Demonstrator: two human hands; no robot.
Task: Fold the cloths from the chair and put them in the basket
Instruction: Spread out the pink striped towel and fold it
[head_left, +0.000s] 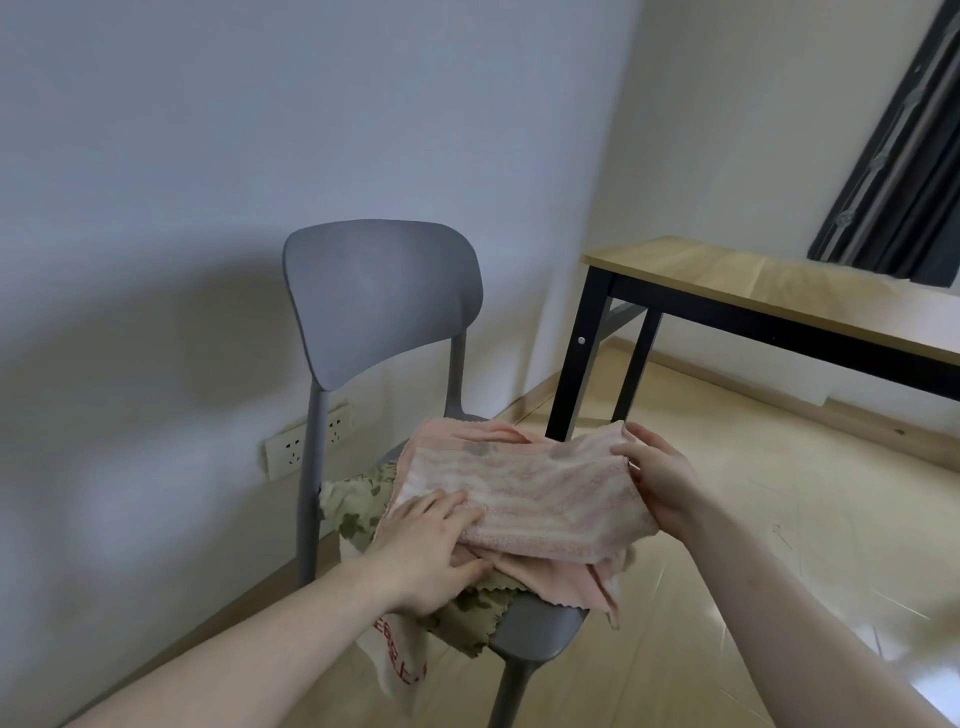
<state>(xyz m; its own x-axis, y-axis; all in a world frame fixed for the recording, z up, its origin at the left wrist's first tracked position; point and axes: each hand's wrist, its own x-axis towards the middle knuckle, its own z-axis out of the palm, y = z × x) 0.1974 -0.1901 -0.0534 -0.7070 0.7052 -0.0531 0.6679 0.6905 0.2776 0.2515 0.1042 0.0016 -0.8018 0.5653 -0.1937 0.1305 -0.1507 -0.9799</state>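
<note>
A grey plastic chair (382, 291) stands against the wall with a heap of cloths on its seat. On top lies a pink striped cloth (540, 493), folded over. My left hand (431, 551) lies on its near left edge, fingers on top and thumb tucked under the fold. My right hand (657, 478) grips the cloth's right end, thumb on top. Beneath are a plain pink cloth (576, 582), a green leaf-patterned cloth (358, 506) and a white cloth with red print (400, 660) hanging off the seat's front. No basket is in view.
A wooden table with black legs (727, 280) stands to the right of the chair. A dark curtain (904, 156) hangs above it. Wall sockets (291, 452) sit low behind the chair. Light wooden floor (727, 519) spreads to the right.
</note>
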